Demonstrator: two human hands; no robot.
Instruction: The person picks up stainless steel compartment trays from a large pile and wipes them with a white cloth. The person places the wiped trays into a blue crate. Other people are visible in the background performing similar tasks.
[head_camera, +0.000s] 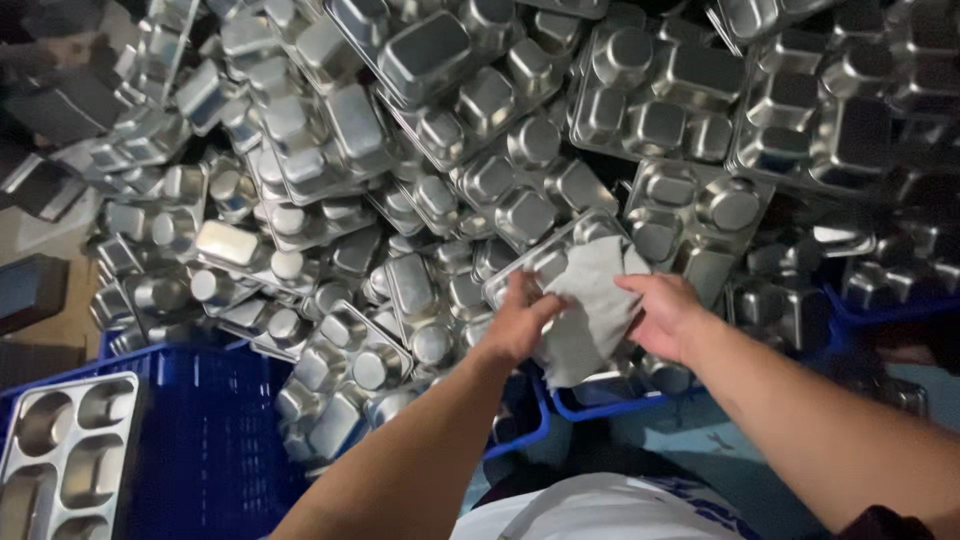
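Our left hand pinches the near rim of a steel tray atop the heap of trays; its long axis runs up-right, away from us. Our right hand presses a grey cloth onto it, fingers closed on the cloth.

Both bare forearms reach up and forward from the lower edge of the head view, converging toward the middle. The left hand is extended with the wrist nearly straight, back of the hand up, its fingers curled down and closed in a pinch. The right hand comes in from the lower right, wrist slightly bent, palm facing left, thumb pointing toward the left hand, its fingers curled in a grip. The two hands sit near each other, not touching.
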